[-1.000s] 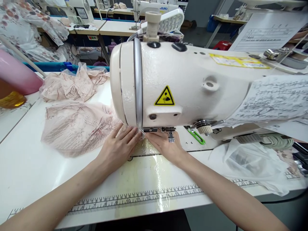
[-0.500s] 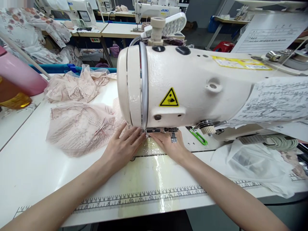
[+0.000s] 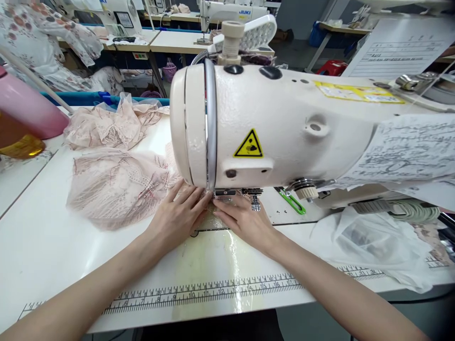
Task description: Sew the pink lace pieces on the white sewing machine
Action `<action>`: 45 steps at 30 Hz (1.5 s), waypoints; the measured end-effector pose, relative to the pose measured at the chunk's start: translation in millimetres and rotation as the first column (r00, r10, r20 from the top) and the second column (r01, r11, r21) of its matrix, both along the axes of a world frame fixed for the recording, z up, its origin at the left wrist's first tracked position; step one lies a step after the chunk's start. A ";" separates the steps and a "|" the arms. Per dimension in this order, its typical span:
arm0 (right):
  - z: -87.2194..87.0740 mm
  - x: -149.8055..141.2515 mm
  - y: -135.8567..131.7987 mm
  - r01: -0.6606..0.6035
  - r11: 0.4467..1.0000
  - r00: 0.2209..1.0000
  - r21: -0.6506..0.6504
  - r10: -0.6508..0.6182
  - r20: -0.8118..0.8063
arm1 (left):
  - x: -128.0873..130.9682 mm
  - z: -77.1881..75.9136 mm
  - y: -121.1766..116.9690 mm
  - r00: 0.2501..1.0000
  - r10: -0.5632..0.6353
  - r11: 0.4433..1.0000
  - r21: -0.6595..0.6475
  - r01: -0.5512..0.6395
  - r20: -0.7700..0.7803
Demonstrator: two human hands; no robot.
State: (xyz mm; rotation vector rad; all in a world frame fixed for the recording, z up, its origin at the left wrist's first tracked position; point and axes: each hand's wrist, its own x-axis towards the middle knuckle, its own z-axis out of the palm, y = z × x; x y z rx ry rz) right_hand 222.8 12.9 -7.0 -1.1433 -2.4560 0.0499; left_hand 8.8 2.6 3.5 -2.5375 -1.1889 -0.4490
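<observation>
My left hand (image 3: 179, 213) lies flat with its fingers stretched over the edge of a pale pink lace fabric (image 3: 117, 189), just left of the needle area. My right hand (image 3: 245, 220) reaches under the head of a sewing machine (image 3: 263, 128). Its thumb and forefinger are apart, pointing left towards my left fingertips. The machine head and a metal attachment (image 3: 255, 201) partly cover its other fingers. The needle and the fabric right at it are hidden.
Bunched pink lace (image 3: 113, 123) lies farther back. A green thread snipper (image 3: 291, 201) rests on the machine bed. White translucent cloth (image 3: 377, 246) lies at right. Along the front table edge runs a printed ruler (image 3: 192, 296). A pink bottle (image 3: 31, 109) stands at left.
My right hand has shifted slightly left, and its thumb and forefinger now show farther apart. My left hand stays on the lace. The view has moved a little.
</observation>
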 end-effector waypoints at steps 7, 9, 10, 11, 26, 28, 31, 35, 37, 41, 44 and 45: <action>1.3 1.6 -0.3 0.009 0.999 1.000 -0.032 -0.008 0.024 | -2.2 -7.7 -1.0 0.999 -0.049 0.998 0.043 0.050 -0.003; 1.0 1.3 -0.9 0.021 0.999 0.999 -0.037 -0.020 0.034 | -1.1 -7.7 -1.3 0.999 -0.038 0.998 0.044 0.038 0.010; 1.1 1.1 -1.1 0.023 0.999 0.999 -0.038 -0.022 0.035 | -0.5 -7.3 -1.4 0.999 -0.032 0.999 0.042 0.032 0.014; 1.1 0.9 -1.1 0.021 0.999 0.999 -0.041 -0.019 0.034 | 0.0 -6.7 -1.5 0.999 -0.029 0.999 0.040 0.029 0.013; 2.9 -1.6 0.4 0.050 0.997 0.997 -0.059 -0.046 0.066 | 4.0 -1.2 -1.2 1.000 0.027 1.000 -0.006 -0.027 -0.001; 3.7 -1.3 2.2 0.042 0.998 0.997 -0.042 -0.039 0.073 | 3.9 -0.8 -1.4 1.000 0.022 1.000 0.012 -0.022 -0.010; 5.2 -2.1 3.5 0.042 0.998 0.995 -0.042 -0.038 0.096 | 3.2 -0.8 -1.0 1.000 0.023 1.000 -0.001 -0.023 -0.015; 5.5 -4.4 2.7 0.074 0.996 0.988 -0.049 -0.066 0.138 | 2.5 -0.6 0.1 1.000 0.025 0.999 -0.034 -0.026 -0.011; 3.5 -4.0 2.8 0.077 0.996 0.988 -0.041 -0.071 0.137 | 2.3 -0.3 0.2 0.999 0.026 0.999 -0.019 -0.027 -0.020; -3.3 3.1 6.5 0.107 0.992 0.992 -0.071 -0.101 0.080 | 1.5 -1.4 0.1 0.999 0.034 0.999 0.000 -0.034 -0.035; -6.5 10.6 10.5 0.130 0.983 0.991 -0.129 -0.126 0.036 | 0.6 -4.6 0.5 0.999 0.043 0.999 -0.032 -0.043 0.005; -6.8 12.4 12.0 0.126 0.982 0.992 -0.141 -0.125 0.016 | 0.6 -5.5 0.3 0.999 0.051 0.998 -0.044 -0.050 0.016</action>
